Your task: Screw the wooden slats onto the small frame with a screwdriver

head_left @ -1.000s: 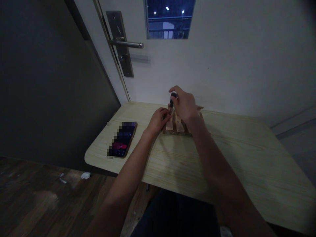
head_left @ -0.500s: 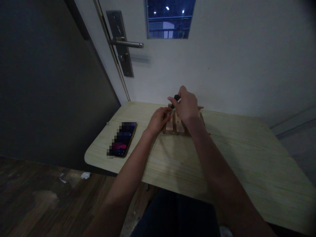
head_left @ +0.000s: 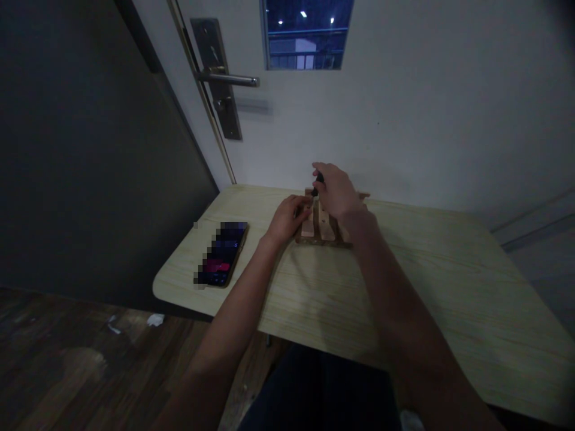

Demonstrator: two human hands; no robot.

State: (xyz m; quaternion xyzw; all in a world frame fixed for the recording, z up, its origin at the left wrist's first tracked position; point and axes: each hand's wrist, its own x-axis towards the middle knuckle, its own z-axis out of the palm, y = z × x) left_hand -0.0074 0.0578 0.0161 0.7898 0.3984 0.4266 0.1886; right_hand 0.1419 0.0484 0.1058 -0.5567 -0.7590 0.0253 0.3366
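Note:
A small wooden rack-like piece [head_left: 320, 228] made of slats lies on the pale wooden table [head_left: 404, 281], near its far edge. My left hand [head_left: 287, 218] is closed, its fingertips pressed to the left side of the wooden piece. My right hand [head_left: 338, 191] hovers over the piece and pinches a small dark-handled tool [head_left: 318, 183] that points down at it. The tool's tip is hidden between my hands.
A phone [head_left: 222, 254] with a lit screen lies on the table's left part. A white door with a metal lever handle [head_left: 228, 78] and a small window [head_left: 306, 35] stands behind the table. Dark wall at left, wooden floor [head_left: 81, 359] below.
My right hand has turned on the tool: fingers regripped and the hand sank slightly toward the wooden piece. My left hand has stayed in place.

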